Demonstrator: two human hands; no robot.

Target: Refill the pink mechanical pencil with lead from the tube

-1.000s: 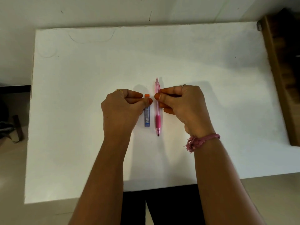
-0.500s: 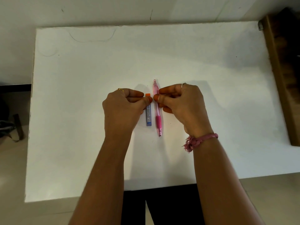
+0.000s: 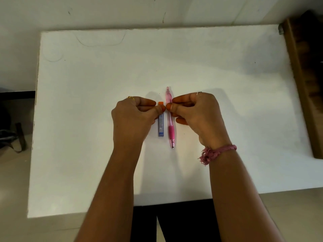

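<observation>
The pink mechanical pencil (image 3: 170, 131) lies lengthwise on the white table (image 3: 83, 81), tip toward me. Just left of it, parallel, lies the blue lead tube (image 3: 161, 127) with its orange cap (image 3: 160, 103) at the far end. My left hand (image 3: 132, 119) pinches the tube near the cap, thumb over it. My right hand (image 3: 197, 116) pinches the pencil's clear upper barrel between thumb and forefinger. The two thumbs nearly touch. Both items appear to rest on the table.
A brown wooden piece of furniture (image 3: 304, 75) runs along the table's right edge. A wall stands behind the table. A pink thread bracelet (image 3: 216, 152) is on my right wrist. Dark floor items (image 3: 15, 137) sit at the left.
Almost nothing differs. Both hands stay pinched on the tube and the pencil, with only a slight shift of the view.
</observation>
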